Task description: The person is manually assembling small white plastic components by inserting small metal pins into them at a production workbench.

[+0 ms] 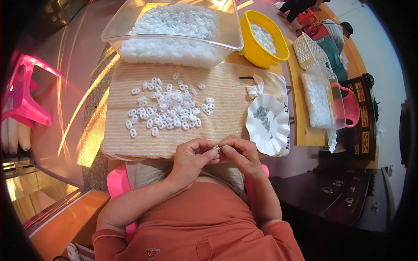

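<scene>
At the front edge of the cloth-covered table, my left hand [194, 157] pinches a small white two-holed plastic piece [216, 148] between thumb and fingers. My right hand [242, 154] is closed right beside it, thumb and forefinger pinching something thin and pale against the piece; it is too small to name. Beyond my hands, toward the left, lies a loose heap of similar white two-holed pieces [172, 106]. To the right of the heap, a white wavy-rimmed plate [278, 141] bears a cluster of small grey bits [264, 117].
A clear plastic bin [109, 37] full of white pieces stands at the far side. Next to it is a yellow basin [278, 48] with more pieces. A crumpled white bag [257, 87] lies behind the plate. A pink stool [30, 100] stands left; another person [333, 32] sits far right.
</scene>
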Tool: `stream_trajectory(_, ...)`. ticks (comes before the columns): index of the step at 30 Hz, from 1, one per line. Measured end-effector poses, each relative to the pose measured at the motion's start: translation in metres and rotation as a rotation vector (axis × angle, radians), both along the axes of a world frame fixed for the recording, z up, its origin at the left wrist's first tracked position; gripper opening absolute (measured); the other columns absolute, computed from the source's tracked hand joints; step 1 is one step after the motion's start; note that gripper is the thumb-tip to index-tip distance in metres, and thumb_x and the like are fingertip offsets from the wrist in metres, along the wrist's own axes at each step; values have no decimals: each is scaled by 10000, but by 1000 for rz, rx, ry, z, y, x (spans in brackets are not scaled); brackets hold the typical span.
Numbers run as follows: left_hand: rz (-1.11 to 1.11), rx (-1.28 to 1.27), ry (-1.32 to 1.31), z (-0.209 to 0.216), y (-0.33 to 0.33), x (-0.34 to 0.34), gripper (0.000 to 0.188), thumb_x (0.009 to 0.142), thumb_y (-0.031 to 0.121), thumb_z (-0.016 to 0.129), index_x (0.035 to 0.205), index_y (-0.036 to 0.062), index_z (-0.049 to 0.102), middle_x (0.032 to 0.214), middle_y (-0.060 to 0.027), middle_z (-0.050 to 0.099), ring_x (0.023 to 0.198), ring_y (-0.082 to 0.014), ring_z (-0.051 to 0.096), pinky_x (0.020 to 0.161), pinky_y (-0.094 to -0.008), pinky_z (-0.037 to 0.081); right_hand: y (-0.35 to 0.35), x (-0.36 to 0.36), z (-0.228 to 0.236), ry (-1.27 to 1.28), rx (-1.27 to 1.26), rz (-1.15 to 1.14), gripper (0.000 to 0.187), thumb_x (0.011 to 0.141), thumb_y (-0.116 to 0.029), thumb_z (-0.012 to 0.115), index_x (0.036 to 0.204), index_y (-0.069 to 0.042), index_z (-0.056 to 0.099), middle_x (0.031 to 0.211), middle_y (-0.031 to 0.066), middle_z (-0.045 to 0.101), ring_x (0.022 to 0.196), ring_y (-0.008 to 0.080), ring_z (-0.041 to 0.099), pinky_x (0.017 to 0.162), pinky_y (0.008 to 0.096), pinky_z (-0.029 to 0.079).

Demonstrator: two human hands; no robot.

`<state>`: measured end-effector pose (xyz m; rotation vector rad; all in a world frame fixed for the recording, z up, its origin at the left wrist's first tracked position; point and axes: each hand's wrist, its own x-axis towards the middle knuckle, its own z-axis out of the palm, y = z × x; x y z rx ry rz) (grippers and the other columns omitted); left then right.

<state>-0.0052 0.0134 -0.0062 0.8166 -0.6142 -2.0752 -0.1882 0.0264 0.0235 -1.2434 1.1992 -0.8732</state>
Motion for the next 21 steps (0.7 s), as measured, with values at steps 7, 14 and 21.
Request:
stream_trajectory(7, 49, 32, 31, -1, -2, 0, 155, 878, 10, 621, 1031, -3, 602, 876, -75, 654, 769, -140, 653, 721, -265, 568, -22, -1, 3, 181, -24, -97, 153, 918, -60, 581, 1006, 59, 620, 807, 46, 631, 678, 74, 589, 621, 209, 474)
stream_trajectory(14, 75, 37, 32, 0, -3, 1, 143, 875, 21, 631, 1015, 10, 605, 853, -68, 656, 745, -142, 654, 712, -266, 567, -77, 9, -5, 740, -642, -28, 126, 856, -40, 601, 964, 16, 634, 850, 122, 631, 727, 265, 634, 659, 325, 494)
stream_trajectory(21, 81, 59, 14, 2, -3, 2, 142, 874, 36, 641, 1006, -7, 612, 849, -69, 654, 740, -127, 645, 698, -251, 557, -94, 20, -9, 934, -546, -28, 124, 827, -89, 631, 929, -21, 653, 904, 130, 632, 797, 338, 619, 696, 389, 490)
